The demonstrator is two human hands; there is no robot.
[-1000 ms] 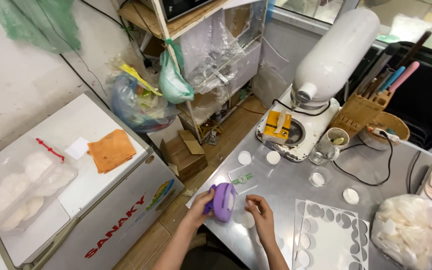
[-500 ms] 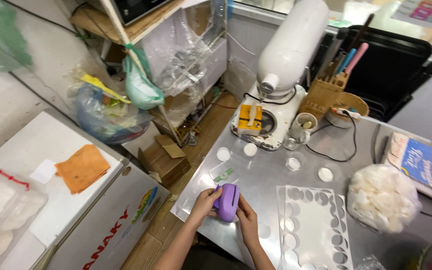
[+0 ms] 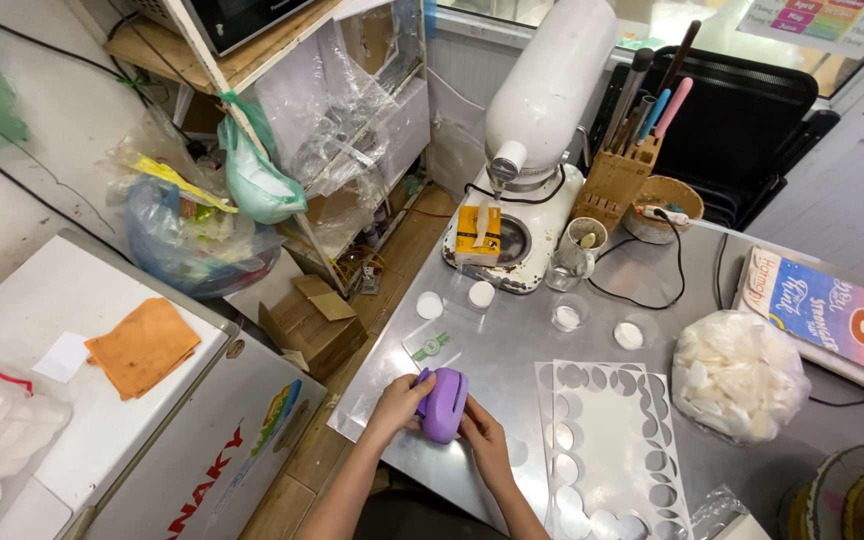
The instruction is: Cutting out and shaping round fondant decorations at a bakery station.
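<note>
Both hands met at the near edge of the brushed steel worktop (image 3: 512,340), where they held a rounded purple plastic punch (image 3: 444,404) that rested on the metal between them. The left hand (image 3: 399,401) closed its grip on the left side of the punch, thumb and fingers pressed against the plastic. The right hand (image 3: 482,438) sat at the lower right side, its grip likewise pressed onto the body of the punch, though how far the fingers wrapped under it could not be told. Just to the right of the punch lay a white sheet with rows of round holes cut out (image 3: 607,440), flat on the worktop and reaching to its near edge. Just beyond the punch lay a small clear packet with a green mark (image 3: 431,345), and farther back two small white round discs (image 3: 455,300) lay side by side near the base of a white stand mixer (image 3: 537,130), on which a yellow carton (image 3: 479,234) rested. A wooden block holding utensils with dark, blue and pink handles (image 3: 620,175) stood to the right of the mixer. Well to the right of the hands sat a clear plastic bag stuffed with white discs (image 3: 737,375). To the left, apart from the worktop, a folded orange cloth (image 3: 142,345) lay on top of a white chest freezer (image 3: 92,300).
</note>
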